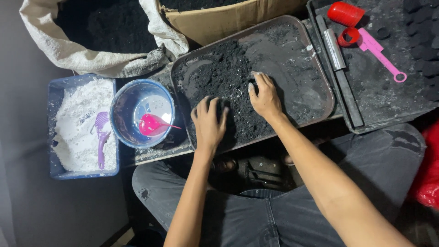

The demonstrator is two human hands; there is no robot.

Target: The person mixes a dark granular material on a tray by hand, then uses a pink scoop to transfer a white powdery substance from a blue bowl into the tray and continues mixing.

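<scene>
Hands are working in a heap of black powder (224,87) that is lying in a shallow metal tray (320,87), and every place below is being told from that tray. The left hand (209,121) is pressing down at the near side of the heap, close to the tray's near rim, fingers spread apart and tips sinking into the powder, clamped on nothing. The right hand (264,98) is resting near the tray's middle, fingers apart and slightly curled, tips digging into the powder's edge. The heap is filling the tray's left half; the right half is lying nearly bare, only dusted grey, giving open floor up to the right rim.

Just beside the tray's left rim a blue bowl (142,112) is sitting, holding a pink spoon (153,125). Farther left, a blue tub of white powder (82,126) is holding a purple scoop (101,137). Beyond the tray's far left corner a white sack (91,59) of dark material is gaping open, and a cardboard box (219,20) is crowding the far rim. Against the right rim a black tray (388,100) is carrying a metal bar (334,49), a red cylinder (346,13), a red ring (350,35), a pink tool (382,57) and dark round pieces (423,41).
</scene>
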